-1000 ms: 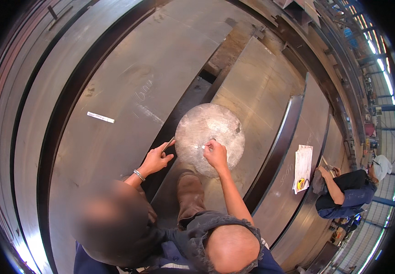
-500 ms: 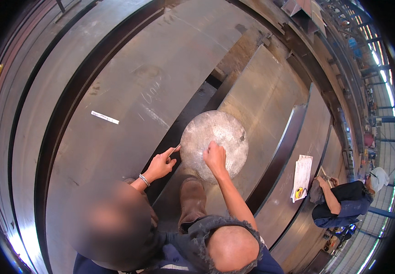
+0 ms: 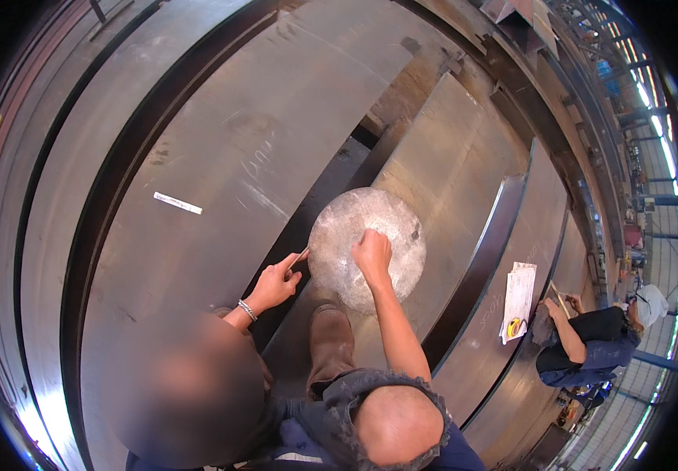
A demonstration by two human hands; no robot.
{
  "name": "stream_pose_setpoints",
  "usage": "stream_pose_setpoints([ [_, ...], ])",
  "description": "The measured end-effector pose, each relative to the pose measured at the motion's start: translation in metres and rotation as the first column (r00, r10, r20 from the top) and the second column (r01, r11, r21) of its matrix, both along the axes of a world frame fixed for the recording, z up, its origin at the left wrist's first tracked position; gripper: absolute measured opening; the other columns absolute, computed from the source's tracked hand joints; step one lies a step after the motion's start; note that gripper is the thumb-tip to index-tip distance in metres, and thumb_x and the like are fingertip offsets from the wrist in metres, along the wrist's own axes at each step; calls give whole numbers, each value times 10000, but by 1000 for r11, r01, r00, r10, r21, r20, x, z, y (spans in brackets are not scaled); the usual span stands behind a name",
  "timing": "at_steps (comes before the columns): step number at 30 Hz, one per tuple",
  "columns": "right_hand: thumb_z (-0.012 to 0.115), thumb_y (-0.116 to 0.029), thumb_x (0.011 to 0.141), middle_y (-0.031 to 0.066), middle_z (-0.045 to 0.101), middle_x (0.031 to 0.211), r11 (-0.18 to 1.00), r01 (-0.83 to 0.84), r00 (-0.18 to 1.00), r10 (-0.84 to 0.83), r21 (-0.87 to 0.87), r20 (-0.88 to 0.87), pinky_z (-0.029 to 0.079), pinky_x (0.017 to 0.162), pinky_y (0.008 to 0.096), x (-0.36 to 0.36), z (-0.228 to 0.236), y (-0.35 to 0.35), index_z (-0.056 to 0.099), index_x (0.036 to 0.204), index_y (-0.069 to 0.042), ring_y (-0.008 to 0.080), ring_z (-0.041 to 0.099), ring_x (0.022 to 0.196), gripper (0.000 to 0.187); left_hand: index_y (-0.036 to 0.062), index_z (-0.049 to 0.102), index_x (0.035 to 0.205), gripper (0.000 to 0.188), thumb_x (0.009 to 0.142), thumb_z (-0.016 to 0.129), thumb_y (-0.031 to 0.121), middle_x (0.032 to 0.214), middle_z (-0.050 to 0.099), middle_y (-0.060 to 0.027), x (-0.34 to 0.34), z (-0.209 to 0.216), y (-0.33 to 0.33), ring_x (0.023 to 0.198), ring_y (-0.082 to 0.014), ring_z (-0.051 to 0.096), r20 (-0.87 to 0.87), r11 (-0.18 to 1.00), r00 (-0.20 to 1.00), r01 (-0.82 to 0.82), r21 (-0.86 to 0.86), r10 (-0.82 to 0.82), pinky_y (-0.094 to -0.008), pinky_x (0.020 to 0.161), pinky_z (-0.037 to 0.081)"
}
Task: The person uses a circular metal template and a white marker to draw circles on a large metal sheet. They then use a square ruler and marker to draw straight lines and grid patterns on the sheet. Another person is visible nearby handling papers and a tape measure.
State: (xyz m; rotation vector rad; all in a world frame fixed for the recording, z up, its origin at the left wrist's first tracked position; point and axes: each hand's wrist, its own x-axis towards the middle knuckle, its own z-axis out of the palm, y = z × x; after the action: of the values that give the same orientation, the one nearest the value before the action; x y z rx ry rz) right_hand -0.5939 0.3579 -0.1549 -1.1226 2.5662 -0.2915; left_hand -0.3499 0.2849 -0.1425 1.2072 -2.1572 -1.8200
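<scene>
In front of my boots a round, pale grey metal disc lies across a steel plate and the dark gap beside it. Against its left edge, my left hand pinches a thin light-coloured stick, whose kind I cannot make out. My right hand is closed over the middle of the disc, fingers curled down toward its surface. Whatever those fingers hold, if anything, is hidden.
Long steel beams run alongside, with dark gaps between them. A white strip lies at left. To the right are paper sheets with a yellow tape measure. Beyond them a person in a white cap works over another beam.
My right hand has shifted a little farther from me across the disc. My left hand and the stick stay nearly where they were.
</scene>
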Motion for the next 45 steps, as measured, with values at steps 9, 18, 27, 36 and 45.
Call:
stream_pose_setpoints([
  [9, 668, -132, 730, 281, 687, 825, 997, 23, 994, -31, 77, 108, 544, 750, 536, 17, 10, 30, 690, 774, 6, 459, 682, 816, 147, 236, 517, 1429, 493, 947, 597, 165, 592, 623, -90, -2, 8, 2, 582, -256, 670, 14, 1000, 1000, -3, 21, 3, -397, 622, 503],
  [18, 664, -137, 734, 286, 684, 831, 994, -17, 993, 5, 106, 117, 545, 782, 526, 22, 5, 32, 691, 805, 2, 470, 673, 833, 158, 236, 507, 1443, 511, 946, 587, 148, 587, 622, -86, 1, 3, 4, 570, -239, 674, 19, 1000, 1000, 7, 0, -7, -389, 619, 507],
  [27, 662, -172, 741, 300, 677, 851, 998, -55, 996, 55, -1, 65, 544, 794, 543, -15, 9, -19, 682, 820, 33, 480, 669, 844, 220, 230, 505, 1441, 503, 952, 591, 142, 594, 628, -81, 0, 2, 3, 581, -230, 677, 10, 1000, 1000, 12, 12, -12, -391, 623, 505],
  [36, 686, -184, 718, 313, 679, 846, 999, -30, 998, 31, -13, 60, 545, 774, 546, -11, 3, 0, 688, 801, 34, 482, 674, 846, 233, 227, 508, 1439, 499, 957, 586, 127, 596, 619, -81, -4, 3, 5, 579, -221, 669, 0, 999, 1000, 11, 47, -11, -384, 623, 506],
  [45, 679, -174, 720, 294, 684, 833, 988, -70, 988, 50, 140, 144, 546, 770, 539, 15, 7, 25, 691, 803, 28, 477, 677, 838, 218, 199, 477, 1481, 538, 965, 582, 84, 605, 597, -54, 2, 6, 1, 551, -136, 612, 3, 998, 1000, 8, 59, -8, -323, 618, 506],
])
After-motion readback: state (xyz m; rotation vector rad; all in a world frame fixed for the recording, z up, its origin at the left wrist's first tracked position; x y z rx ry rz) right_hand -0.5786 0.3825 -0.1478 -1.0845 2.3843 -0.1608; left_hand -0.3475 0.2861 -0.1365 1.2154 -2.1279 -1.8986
